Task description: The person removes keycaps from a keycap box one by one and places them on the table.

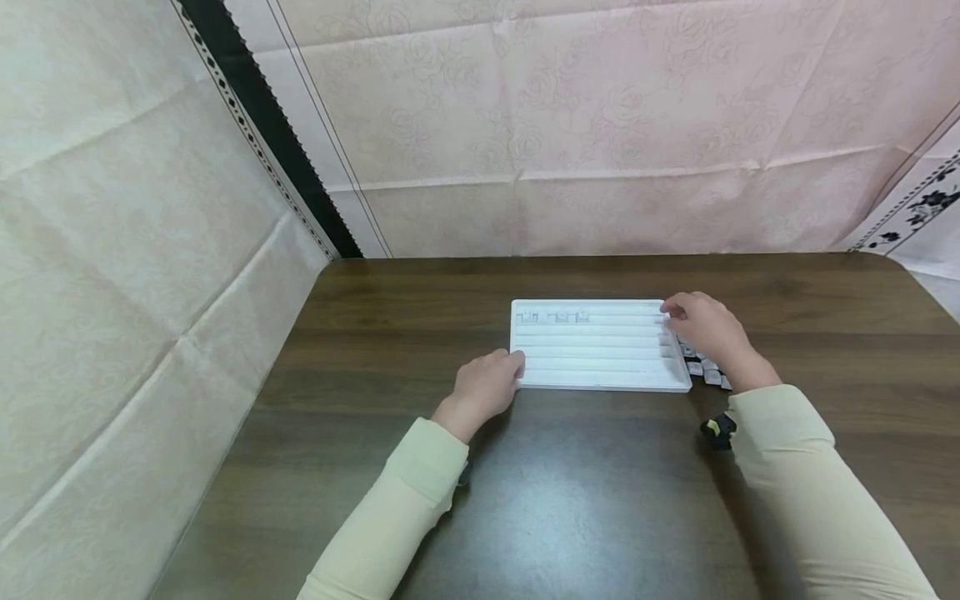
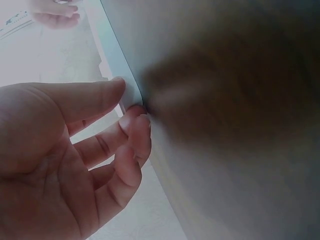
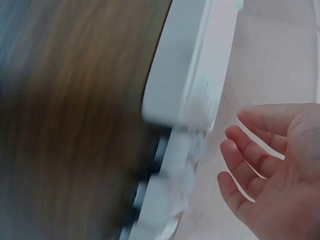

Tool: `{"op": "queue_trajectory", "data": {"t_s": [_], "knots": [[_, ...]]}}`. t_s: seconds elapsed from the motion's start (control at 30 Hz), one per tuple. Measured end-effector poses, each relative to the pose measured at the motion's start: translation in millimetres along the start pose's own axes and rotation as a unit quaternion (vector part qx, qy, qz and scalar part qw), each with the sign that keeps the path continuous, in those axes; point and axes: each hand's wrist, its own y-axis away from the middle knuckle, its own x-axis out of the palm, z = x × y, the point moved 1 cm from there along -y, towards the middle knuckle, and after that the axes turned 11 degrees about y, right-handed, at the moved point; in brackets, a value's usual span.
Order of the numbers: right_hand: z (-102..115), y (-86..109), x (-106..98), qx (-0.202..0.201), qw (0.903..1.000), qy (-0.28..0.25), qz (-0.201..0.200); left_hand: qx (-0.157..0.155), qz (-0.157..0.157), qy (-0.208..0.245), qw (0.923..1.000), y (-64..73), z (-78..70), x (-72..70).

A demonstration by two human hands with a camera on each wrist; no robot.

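A white ridged tray (image 1: 600,354) lies on the table, with several small clear-and-white pieces (image 1: 562,317) along its far left row. My left hand (image 1: 486,385) pinches the tray's near left corner; in the left wrist view the thumb is on top and fingertips sit at the edge below. Over the tray's far right corner is my right hand (image 1: 712,333). In the right wrist view its fingers are loosely bent and apart, holding nothing visible. Small white and dark blocks (image 1: 709,372), perhaps keycaps, lie right of the tray, partly hidden by the right hand and blurred up close.
The dark wooden table (image 1: 570,500) extends around the tray. Pale patterned cloth (image 1: 630,125) hangs behind its far edge, and another cloth (image 1: 112,275) stands along the left side. A dark band with a yellow-green mark (image 1: 718,431) is under the right wrist.
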Motion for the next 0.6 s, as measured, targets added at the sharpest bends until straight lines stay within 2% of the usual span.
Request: {"op": "queue_trajectory", "data": {"t_s": [0.27, 0.6], "knots": [[25.6, -9.0, 6.0, -0.013, 0.9998, -0.014, 0.004, -0.004, 0.004, 0.001, 1.0, -0.1, -1.3, -0.5], [44.9, -14.3, 12.9, -0.017, 0.9995, -0.025, 0.008, -0.003, 0.004, 0.003, 1.0, -0.9, -0.2, -0.9]]}}
